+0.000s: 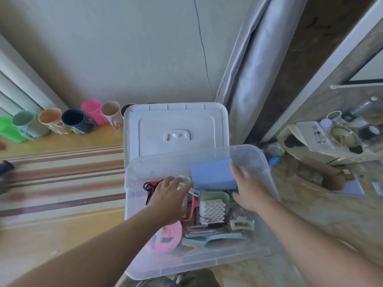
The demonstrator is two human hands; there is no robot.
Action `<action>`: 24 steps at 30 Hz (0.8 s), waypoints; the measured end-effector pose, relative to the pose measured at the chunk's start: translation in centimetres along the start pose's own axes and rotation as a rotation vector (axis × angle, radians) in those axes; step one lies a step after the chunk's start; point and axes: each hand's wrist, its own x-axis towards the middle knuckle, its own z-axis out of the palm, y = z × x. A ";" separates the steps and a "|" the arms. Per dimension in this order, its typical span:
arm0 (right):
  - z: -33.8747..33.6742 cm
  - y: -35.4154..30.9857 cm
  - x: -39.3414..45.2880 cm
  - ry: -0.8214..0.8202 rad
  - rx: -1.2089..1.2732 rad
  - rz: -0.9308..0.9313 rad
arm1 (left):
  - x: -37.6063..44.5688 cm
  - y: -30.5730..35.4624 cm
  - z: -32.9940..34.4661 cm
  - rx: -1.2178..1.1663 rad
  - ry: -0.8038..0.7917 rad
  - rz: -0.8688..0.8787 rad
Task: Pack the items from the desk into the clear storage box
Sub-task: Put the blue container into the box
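The clear storage box (pixel 209 264) stands in front of me, partly filled. My right hand (pixel 247 188) grips the right side of a blue block (pixel 211 172), held tilted above the things inside. My left hand (pixel 167 198) reaches in from the left, its fingertips curled on a pale plastic clip (pixel 191 188) beside the block. Below lie a white ribbed piece (pixel 212 210), a green scoop (pixel 214 196), a cream hair claw (pixel 241 223), a blue brush (pixel 215 239), a pink round thing (pixel 164 239) and a black cord (pixel 149 188).
The box's white lid (pixel 176 129) lies behind it against the wall. Several cups (pixel 72 121) stand in a row on the wooden desk (pixel 62 235) at the left. A grey curtain (pixel 248 79) hangs behind. A cluttered shelf (pixel 339 137) and cardboard box (pixel 323 177) are right.
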 end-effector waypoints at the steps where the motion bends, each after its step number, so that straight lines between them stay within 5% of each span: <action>1: 0.0 0.0 0.0 -0.030 -0.044 0.044 | -0.4 0.0 -0.3 -0.002 0.009 0.006; 5: -2.9 -5.3 0.2 0.124 0.005 0.104 | -3.0 -2.8 -2.4 -0.128 0.159 0.061; 10: -3.7 -18.3 1.3 0.388 0.179 -0.354 | -8.9 -12.5 -6.1 -0.219 0.404 -0.161; 16: -1.3 -34.7 2.0 0.280 0.265 -0.617 | -18.4 -28.8 -5.8 -0.189 0.361 -0.593; 24: 3.4 -49.7 4.9 -0.034 0.135 -0.471 | -26.9 -49.7 -2.9 -0.255 0.322 -1.007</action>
